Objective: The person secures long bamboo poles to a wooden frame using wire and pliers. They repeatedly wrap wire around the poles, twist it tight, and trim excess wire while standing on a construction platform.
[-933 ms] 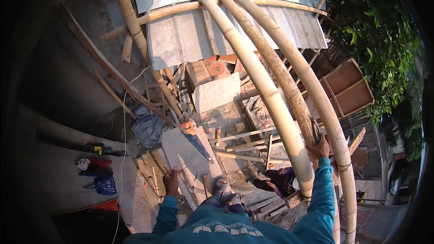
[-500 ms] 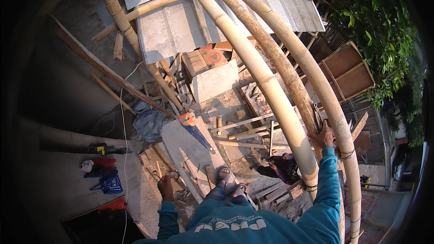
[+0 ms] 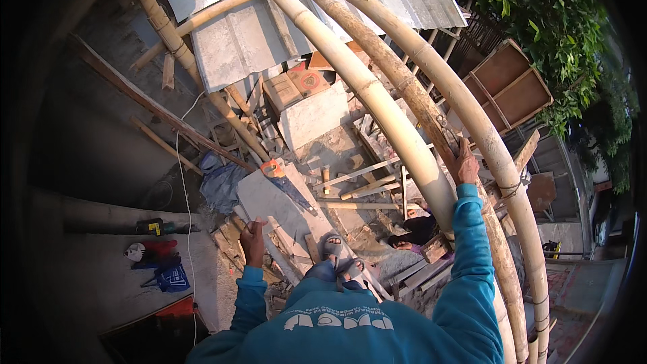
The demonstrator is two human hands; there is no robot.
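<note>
My right hand (image 3: 464, 164) rests on the middle, mottled bamboo pole (image 3: 397, 74), its fingers closed round a dark metal hand tool (image 3: 446, 131), perhaps pincers, lying along the pole. A thick pale bamboo pole (image 3: 357, 81) runs on its left, and another bamboo pole (image 3: 465, 94), bound with wire lower down, on its right. My left hand (image 3: 253, 243) is held up with fingers curled, over the boards at lower left; whatever it may hold is too small to make out. My feet (image 3: 332, 246) in sandals stand on a plank.
A handsaw (image 3: 286, 184) with an orange handle lies on a board (image 3: 256, 192). Cardboard boxes (image 3: 293, 87) stand below a metal roof sheet (image 3: 236, 47). Another person (image 3: 421, 231) is partly hidden beneath the poles. A white cable (image 3: 183, 189) hangs at left, near a blue bag (image 3: 172, 276).
My right hand has moved up the middle pole with the metal tool. My left hand has risen slightly. The whole view has shifted a little, and the person below appears lower behind the pole.
</note>
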